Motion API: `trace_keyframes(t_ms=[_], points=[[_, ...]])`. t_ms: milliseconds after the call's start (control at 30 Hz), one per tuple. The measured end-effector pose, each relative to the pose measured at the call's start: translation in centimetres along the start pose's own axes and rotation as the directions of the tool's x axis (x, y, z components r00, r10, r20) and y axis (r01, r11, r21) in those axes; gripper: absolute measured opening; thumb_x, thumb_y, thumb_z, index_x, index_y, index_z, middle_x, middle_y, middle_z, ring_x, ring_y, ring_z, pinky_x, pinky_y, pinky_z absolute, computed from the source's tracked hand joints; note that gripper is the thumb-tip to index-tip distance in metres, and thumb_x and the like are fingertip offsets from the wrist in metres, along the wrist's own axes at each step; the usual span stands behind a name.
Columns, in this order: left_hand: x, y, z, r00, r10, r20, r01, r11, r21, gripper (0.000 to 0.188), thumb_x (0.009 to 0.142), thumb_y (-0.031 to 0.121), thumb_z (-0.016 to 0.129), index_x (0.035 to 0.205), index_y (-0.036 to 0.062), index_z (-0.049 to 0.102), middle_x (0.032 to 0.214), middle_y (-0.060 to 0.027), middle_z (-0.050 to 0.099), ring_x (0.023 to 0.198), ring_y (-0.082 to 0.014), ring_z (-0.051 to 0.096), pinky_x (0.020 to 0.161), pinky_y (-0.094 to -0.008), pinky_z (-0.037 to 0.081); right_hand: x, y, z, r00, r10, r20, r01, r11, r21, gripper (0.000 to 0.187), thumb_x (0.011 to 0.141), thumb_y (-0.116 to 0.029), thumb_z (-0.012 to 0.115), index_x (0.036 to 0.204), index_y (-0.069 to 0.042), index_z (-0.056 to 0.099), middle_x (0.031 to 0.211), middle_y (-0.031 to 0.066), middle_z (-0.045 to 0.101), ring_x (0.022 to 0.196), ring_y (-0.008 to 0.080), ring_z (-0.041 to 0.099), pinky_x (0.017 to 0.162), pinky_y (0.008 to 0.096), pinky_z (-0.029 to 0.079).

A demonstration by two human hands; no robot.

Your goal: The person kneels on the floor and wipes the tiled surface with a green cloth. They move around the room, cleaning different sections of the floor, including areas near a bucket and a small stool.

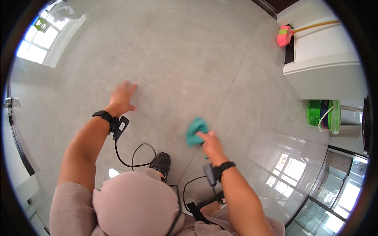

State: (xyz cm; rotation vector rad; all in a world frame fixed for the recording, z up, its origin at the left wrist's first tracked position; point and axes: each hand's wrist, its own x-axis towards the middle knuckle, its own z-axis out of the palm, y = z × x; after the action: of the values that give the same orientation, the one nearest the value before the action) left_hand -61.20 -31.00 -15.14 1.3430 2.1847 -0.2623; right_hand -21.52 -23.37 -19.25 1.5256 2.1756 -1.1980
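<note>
My right hand (213, 148) grips a teal cloth (195, 132), which is bunched up against the grey tiled floor (169, 70) in front of me. My left hand (123, 97) reaches out farther to the left, its fingers spread and somewhat blurred by motion. Nothing shows in that hand, and it is nearest to the bare floor; whether it touches the tiles I cannot tell. Each wrist wears a black strap with a small dark box and a cable.
A black shoe (160, 164) of mine stands between my arms, with a cable (136, 151) looping beside it. At the far right, a pink broom (284, 36) leans by a white cabinet (323, 72). Below it sits a green bucket (323, 115). Dark-framed glass (315, 214) stands at the lower right.
</note>
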Motion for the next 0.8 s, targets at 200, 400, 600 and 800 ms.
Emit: trace_keyframes(t_ms=[200,400,600,800], points=[[-0.7,-1.9,1.5,0.994,0.028,-0.107,-0.045,0.986,-0.162,0.086,0.070,0.016,0.076,0.143,0.0258,0.033,0.153,-0.0068,0.020,0.134,-0.0390,0.025,0.102,-0.0485,0.039,3.8,-2.6,-9.0,0.938,-0.122,-0.324,0.070,0.983,-0.167,0.054,0.077,0.006,0.052,0.123,-0.021,0.061,0.093,0.0173,0.051,0.084,0.0344,0.055,0.077,0.0380,0.048],[1.1,-3.0,0.8,0.994,0.047,-0.096,-0.068,0.973,-0.223,0.079,0.073,0.013,0.071,0.142,0.0251,0.035,0.150,-0.0049,0.026,0.129,-0.0378,0.032,0.099,-0.0431,0.044,0.6,-7.6,-3.9,0.910,-0.411,0.056,0.413,0.886,-0.212,0.064,0.072,0.010,0.050,0.123,-0.027,0.060,0.092,0.0114,0.045,0.084,0.0281,0.051,0.077,0.0343,0.046],[1.7,-3.8,0.5,0.990,-0.012,-0.138,-0.013,0.983,-0.181,0.082,0.074,0.018,0.072,0.145,0.0162,0.030,0.151,-0.0087,0.024,0.132,-0.0371,0.032,0.103,-0.0453,0.038,0.3,-8.5,3.6,0.833,-0.429,0.349,0.495,0.859,-0.127,0.030,0.094,-0.016,0.048,0.119,-0.028,0.060,0.102,0.0150,0.052,0.096,0.0329,0.055,0.081,0.0386,0.047],[-0.4,-5.7,0.6,0.961,-0.234,-0.148,0.238,0.971,0.005,0.098,0.069,0.026,0.080,0.147,0.0125,0.022,0.153,-0.0129,0.021,0.138,-0.0360,0.025,0.109,-0.0476,0.027,10.7,-4.0,-5.1,0.878,-0.423,-0.225,0.371,0.897,-0.240,0.050,0.082,0.003,0.047,0.123,-0.021,0.060,0.097,0.0184,0.053,0.089,0.0353,0.055,0.081,0.0400,0.045]])
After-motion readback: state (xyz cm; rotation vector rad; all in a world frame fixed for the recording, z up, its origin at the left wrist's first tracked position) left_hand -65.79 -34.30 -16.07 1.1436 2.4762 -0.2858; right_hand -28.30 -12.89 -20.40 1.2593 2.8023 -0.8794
